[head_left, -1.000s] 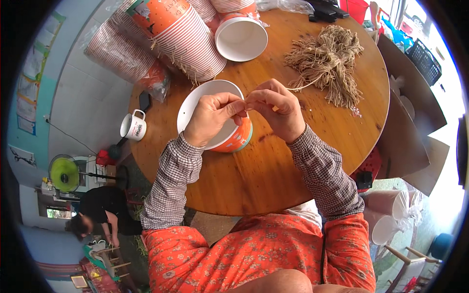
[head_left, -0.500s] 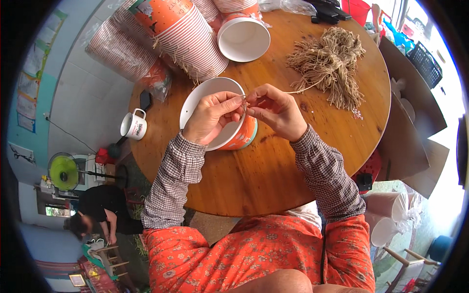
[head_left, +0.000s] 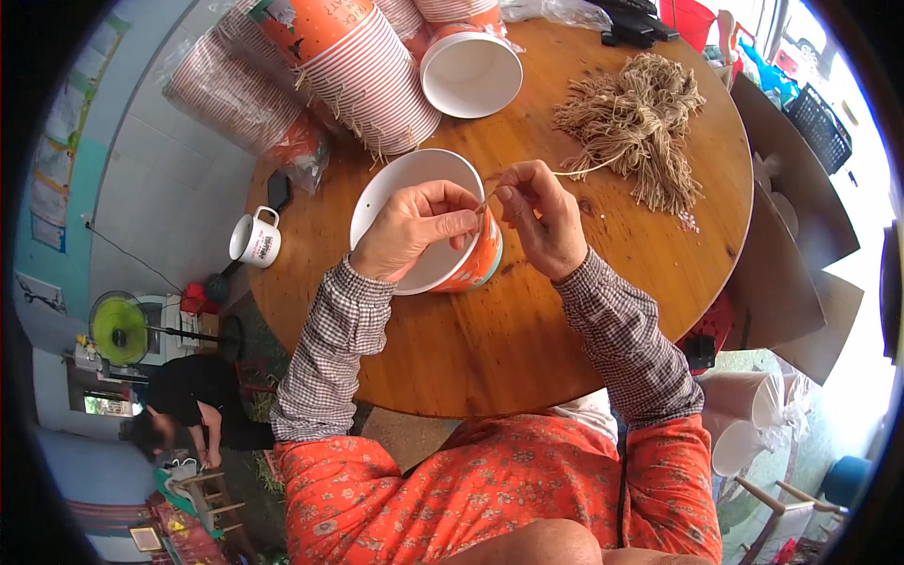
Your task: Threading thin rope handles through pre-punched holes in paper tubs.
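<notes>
An orange paper bucket (head_left: 485, 254) with a white inside stands on the round wooden table, a small hole showing near its left rim. My left hand (head_left: 414, 231) is over its opening, thumb and fingers pinched on a thin beige cord (head_left: 589, 171) close to the right rim. Just right of the rim, my right hand (head_left: 544, 221) pinches the same cord. From behind the right hand the cord runs toward a pile of beige cords (head_left: 636, 122). Fingers partly hide how the cord meets the bucket.
Stacks of nested orange buckets (head_left: 372, 85) and one open bucket (head_left: 471, 75) fill the far left. An enamel mug (head_left: 256, 243) sits by the table's left edge. Cardboard (head_left: 800, 207) stands at the right. Beyond the table, a person (head_left: 193, 400) bends down beside a green fan (head_left: 121, 330).
My hands have moved slightly apart and the right one has turned, its fingers now closer together. The bucket has shifted a little to the right.
</notes>
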Demonstrator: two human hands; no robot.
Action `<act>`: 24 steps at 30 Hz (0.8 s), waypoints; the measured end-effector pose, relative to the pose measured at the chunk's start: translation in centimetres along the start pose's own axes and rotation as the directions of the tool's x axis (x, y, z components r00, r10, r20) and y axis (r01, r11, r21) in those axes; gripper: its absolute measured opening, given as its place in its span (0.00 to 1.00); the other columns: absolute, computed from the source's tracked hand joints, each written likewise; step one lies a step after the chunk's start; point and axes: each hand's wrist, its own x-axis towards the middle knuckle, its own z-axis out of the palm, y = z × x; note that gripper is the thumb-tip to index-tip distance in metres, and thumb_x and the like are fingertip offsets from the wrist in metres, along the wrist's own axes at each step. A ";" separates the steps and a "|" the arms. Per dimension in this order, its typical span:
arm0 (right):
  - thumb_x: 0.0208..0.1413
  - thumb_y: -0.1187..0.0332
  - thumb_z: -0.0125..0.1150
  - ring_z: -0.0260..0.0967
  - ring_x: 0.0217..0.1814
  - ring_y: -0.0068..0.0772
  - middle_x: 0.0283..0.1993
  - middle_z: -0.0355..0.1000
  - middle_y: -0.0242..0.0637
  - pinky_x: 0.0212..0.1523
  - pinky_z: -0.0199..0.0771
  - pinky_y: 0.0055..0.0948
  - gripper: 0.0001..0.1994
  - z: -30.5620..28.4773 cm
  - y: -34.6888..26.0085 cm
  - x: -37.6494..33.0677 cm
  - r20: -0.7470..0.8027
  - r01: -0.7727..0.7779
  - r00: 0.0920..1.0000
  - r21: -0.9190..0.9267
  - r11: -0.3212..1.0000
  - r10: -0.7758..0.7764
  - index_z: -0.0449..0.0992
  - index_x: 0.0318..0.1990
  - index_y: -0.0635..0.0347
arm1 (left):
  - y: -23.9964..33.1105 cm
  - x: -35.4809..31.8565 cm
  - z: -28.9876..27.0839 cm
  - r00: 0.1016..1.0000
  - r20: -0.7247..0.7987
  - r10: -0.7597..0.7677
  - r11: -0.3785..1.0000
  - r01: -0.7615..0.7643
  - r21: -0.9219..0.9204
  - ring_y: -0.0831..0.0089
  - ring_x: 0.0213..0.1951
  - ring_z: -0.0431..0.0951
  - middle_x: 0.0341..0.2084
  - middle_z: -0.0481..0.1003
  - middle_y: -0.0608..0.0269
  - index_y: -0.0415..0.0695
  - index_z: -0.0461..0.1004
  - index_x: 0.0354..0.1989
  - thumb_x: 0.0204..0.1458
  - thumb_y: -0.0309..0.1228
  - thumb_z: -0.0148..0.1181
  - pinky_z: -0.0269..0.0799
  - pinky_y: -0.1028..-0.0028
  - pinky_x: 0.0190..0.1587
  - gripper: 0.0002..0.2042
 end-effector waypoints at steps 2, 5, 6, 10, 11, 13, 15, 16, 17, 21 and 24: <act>0.60 0.75 0.54 0.71 0.29 0.27 0.29 0.71 0.38 0.32 0.72 0.25 0.05 0.1 0.2 -0.1 0.010 0.013 1.000 0.010 1.000 -0.013 0.66 0.41 0.64 | 0.2 -0.1 0.1 1.000 0.003 0.030 0.992 -0.030 0.119 0.82 0.29 0.73 0.31 0.75 0.64 0.35 0.72 0.40 0.56 0.24 0.57 0.71 0.82 0.35 0.06; 0.61 0.74 0.52 0.70 0.29 0.25 0.28 0.70 0.38 0.31 0.71 0.24 0.05 0.2 -0.4 -0.4 0.024 -0.026 0.999 0.041 0.999 0.025 0.64 0.42 0.64 | 0.4 0.0 -0.1 0.999 0.048 0.018 0.986 -0.026 0.164 0.83 0.29 0.73 0.31 0.75 0.65 0.37 0.73 0.39 0.56 0.24 0.57 0.71 0.82 0.34 0.05; 0.61 0.74 0.52 0.70 0.29 0.25 0.28 0.70 0.38 0.31 0.71 0.24 0.05 0.3 -0.3 -0.5 0.024 -0.026 0.999 0.040 0.999 0.026 0.64 0.42 0.64 | 0.4 0.0 0.0 0.999 0.049 0.018 0.986 -0.026 0.164 0.83 0.29 0.73 0.31 0.75 0.65 0.37 0.73 0.39 0.56 0.24 0.57 0.71 0.82 0.34 0.05; 0.62 0.74 0.50 0.69 0.28 0.22 0.27 0.70 0.36 0.30 0.70 0.23 0.06 0.3 -0.6 -0.7 0.008 0.005 1.000 0.122 0.993 -0.006 0.62 0.43 0.63 | 0.5 0.3 0.6 0.994 0.076 0.074 0.981 -0.087 0.176 0.85 0.28 0.72 0.29 0.75 0.69 0.39 0.73 0.39 0.57 0.27 0.58 0.70 0.84 0.33 0.06; 0.63 0.74 0.49 0.69 0.28 0.21 0.26 0.70 0.36 0.30 0.70 0.22 0.05 0.2 -0.8 -0.7 0.017 0.012 1.000 0.157 0.987 -0.014 0.62 0.43 0.63 | 0.5 0.3 0.8 0.993 0.073 0.093 0.980 -0.104 0.168 0.85 0.28 0.72 0.29 0.74 0.70 0.39 0.73 0.38 0.57 0.27 0.57 0.70 0.84 0.33 0.05; 0.63 0.74 0.49 0.69 0.28 0.20 0.26 0.70 0.35 0.30 0.70 0.21 0.05 0.1 -0.9 -0.8 0.013 0.022 1.000 0.187 0.982 -0.025 0.61 0.43 0.62 | 0.5 0.3 1.2 0.990 0.095 0.102 0.981 -0.115 0.153 0.85 0.28 0.71 0.28 0.74 0.71 0.39 0.73 0.39 0.58 0.27 0.57 0.70 0.84 0.33 0.05; 0.63 0.74 0.50 0.69 0.27 0.20 0.25 0.71 0.34 0.30 0.70 0.21 0.05 0.0 -1.2 -0.9 -0.005 0.063 0.998 0.193 0.979 -0.063 0.62 0.43 0.63 | 0.5 0.2 1.4 0.984 0.135 0.118 0.980 -0.138 0.146 0.86 0.29 0.71 0.28 0.73 0.72 0.39 0.72 0.39 0.59 0.27 0.55 0.69 0.84 0.33 0.05; 0.63 0.74 0.50 0.69 0.27 0.20 0.25 0.71 0.34 0.30 0.70 0.21 0.05 0.0 -1.3 -0.8 -0.005 0.062 0.998 0.193 0.979 -0.062 0.62 0.43 0.63 | 0.5 0.2 1.4 0.984 0.136 0.117 0.980 -0.136 0.145 0.86 0.29 0.71 0.28 0.73 0.72 0.39 0.72 0.39 0.59 0.27 0.55 0.69 0.84 0.33 0.05; 0.63 0.74 0.50 0.69 0.27 0.20 0.25 0.70 0.35 0.30 0.70 0.21 0.05 0.0 -1.3 -0.7 -0.010 0.051 0.999 0.181 0.982 -0.050 0.62 0.43 0.63 | 0.5 0.0 1.5 0.983 0.122 0.139 0.972 -0.159 0.175 0.86 0.29 0.71 0.28 0.73 0.72 0.39 0.72 0.40 0.59 0.28 0.55 0.69 0.84 0.33 0.05; 0.62 0.75 0.50 0.70 0.26 0.23 0.24 0.70 0.36 0.29 0.71 0.22 0.05 -0.3 -0.9 -0.7 -0.001 0.013 1.000 0.045 0.999 -0.013 0.63 0.43 0.64 | 0.4 0.1 1.3 0.984 0.100 0.149 0.965 -0.167 0.200 0.86 0.32 0.72 0.30 0.73 0.72 0.40 0.72 0.40 0.59 0.28 0.55 0.70 0.84 0.36 0.06; 0.61 0.76 0.51 0.71 0.24 0.27 0.25 0.71 0.38 0.29 0.71 0.23 0.06 -0.1 -1.1 -0.8 -0.039 0.198 0.979 -0.035 0.980 -0.199 0.64 0.43 0.64 | -0.3 0.4 1.0 0.978 0.145 0.149 0.963 -0.177 0.205 0.84 0.34 0.73 0.31 0.73 0.72 0.40 0.72 0.40 0.59 0.28 0.55 0.71 0.82 0.40 0.06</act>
